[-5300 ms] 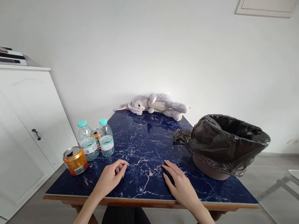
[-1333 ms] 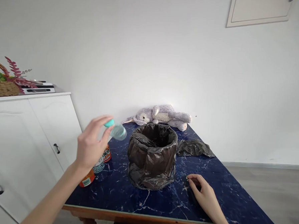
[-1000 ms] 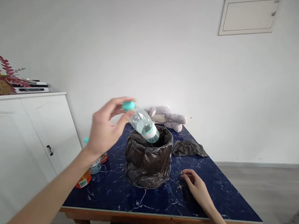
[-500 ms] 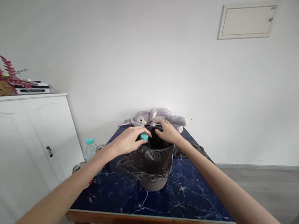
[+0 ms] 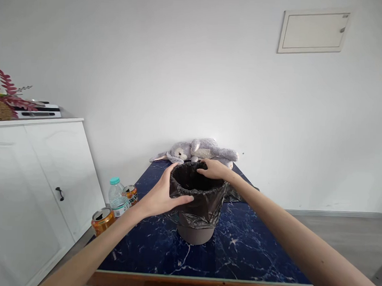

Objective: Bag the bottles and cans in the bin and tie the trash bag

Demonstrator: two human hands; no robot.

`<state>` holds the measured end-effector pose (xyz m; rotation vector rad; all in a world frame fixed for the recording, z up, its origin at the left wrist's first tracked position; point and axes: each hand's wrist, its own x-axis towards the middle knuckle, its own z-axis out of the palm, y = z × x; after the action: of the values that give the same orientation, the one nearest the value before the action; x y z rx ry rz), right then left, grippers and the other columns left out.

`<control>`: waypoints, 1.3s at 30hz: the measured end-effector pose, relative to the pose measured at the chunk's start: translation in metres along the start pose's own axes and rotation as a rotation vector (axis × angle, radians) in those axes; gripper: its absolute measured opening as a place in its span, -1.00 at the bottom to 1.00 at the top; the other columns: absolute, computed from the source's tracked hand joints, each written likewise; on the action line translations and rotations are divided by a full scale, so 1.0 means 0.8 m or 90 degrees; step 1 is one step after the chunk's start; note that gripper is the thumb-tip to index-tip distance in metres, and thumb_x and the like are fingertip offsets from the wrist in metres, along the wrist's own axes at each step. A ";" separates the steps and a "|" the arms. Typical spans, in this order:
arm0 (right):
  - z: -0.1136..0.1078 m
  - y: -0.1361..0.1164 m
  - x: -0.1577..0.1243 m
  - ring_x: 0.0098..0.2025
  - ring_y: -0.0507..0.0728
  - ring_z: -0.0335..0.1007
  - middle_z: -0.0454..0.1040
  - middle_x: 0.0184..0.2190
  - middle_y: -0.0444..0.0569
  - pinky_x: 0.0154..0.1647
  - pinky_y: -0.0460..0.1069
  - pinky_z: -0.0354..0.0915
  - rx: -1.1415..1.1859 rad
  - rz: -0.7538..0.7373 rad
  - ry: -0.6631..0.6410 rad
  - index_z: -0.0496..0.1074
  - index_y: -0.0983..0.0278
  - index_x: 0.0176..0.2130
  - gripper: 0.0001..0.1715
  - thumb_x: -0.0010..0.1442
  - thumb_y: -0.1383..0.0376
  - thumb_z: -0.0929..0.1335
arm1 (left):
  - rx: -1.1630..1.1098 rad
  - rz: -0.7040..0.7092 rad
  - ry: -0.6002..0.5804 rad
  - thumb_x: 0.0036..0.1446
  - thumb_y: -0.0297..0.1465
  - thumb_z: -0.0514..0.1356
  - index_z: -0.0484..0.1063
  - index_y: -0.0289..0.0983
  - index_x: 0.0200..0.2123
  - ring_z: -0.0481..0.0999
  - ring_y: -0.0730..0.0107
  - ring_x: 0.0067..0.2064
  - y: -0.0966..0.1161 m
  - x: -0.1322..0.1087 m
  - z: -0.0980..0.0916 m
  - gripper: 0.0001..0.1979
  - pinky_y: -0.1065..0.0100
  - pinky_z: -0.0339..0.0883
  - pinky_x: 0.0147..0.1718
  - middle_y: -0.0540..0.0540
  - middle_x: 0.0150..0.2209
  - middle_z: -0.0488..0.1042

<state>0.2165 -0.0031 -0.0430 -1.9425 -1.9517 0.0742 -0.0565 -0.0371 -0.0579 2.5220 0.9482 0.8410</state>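
Note:
A grey trash bin (image 5: 195, 236) lined with a black plastic bag (image 5: 203, 205) stands on the blue marbled table. At its left side is my left hand (image 5: 162, 197), thumb stretched across the front of the bag and fingers spread along the left rim. My right hand (image 5: 213, 169) grips the back right of the lined rim, with the thumb on the inner side. The inside of the bin is dark and its contents cannot be made out. A faint teal patch shows low on the bag under my left thumb.
Left of my left forearm stand a clear bottle with a teal cap (image 5: 114, 181), an orange can (image 5: 102, 219) and a second can (image 5: 130, 193). A grey plush rabbit (image 5: 206, 149) lies behind the bin. Black plastic (image 5: 235, 194) lies to its right. A white cabinet (image 5: 48, 186) is at left.
My left hand has let go of the teal-capped bottle over the bin and moved down and outward to the bin's left side. My right hand stays at the rim.

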 end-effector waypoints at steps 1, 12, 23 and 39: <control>0.000 0.001 0.000 0.15 0.27 0.52 0.49 0.22 0.11 0.18 0.27 0.48 0.001 0.001 -0.001 0.44 0.24 0.26 -0.49 0.46 0.06 0.43 | -0.033 -0.017 0.003 0.19 0.11 0.40 -0.34 0.00 0.60 0.17 -0.32 0.53 -0.006 -0.006 0.011 0.22 -0.18 0.36 0.34 -0.33 0.62 -0.10; 0.005 -0.003 -0.018 0.17 0.29 0.51 0.48 0.23 0.13 0.19 0.31 0.47 -0.019 0.039 0.010 0.40 0.23 0.32 -0.41 0.47 0.00 0.40 | -0.099 -0.102 -0.039 0.10 0.11 0.47 -0.50 -0.10 0.62 0.05 -0.31 0.58 -0.045 -0.080 0.075 0.42 -0.19 0.21 0.45 -0.37 0.62 -0.13; 0.005 -0.010 -0.021 0.18 0.29 0.51 0.48 0.23 0.13 0.21 0.32 0.45 -0.034 0.058 -0.001 0.40 0.24 0.31 -0.40 0.47 -0.03 0.39 | 0.405 -0.185 0.116 0.35 0.02 0.08 0.47 -0.30 0.28 0.41 -0.30 0.37 -0.143 -0.072 -0.128 -0.34 -0.20 0.37 0.27 -0.39 0.34 0.46; -0.002 -0.017 -0.024 0.18 0.29 0.51 0.48 0.23 0.13 0.21 0.32 0.44 -0.035 0.066 -0.008 0.40 0.24 0.31 -0.39 0.47 -0.04 0.39 | 0.502 -0.053 0.329 0.40 -0.11 0.03 0.54 -0.12 0.12 0.70 -0.02 0.00 -0.037 -0.078 -0.188 -0.57 0.08 0.57 -0.10 -0.06 0.10 0.68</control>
<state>0.2031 -0.0225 -0.0414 -2.0831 -1.8784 0.0605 -0.2028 -0.0448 0.0191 2.8930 1.8379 1.3313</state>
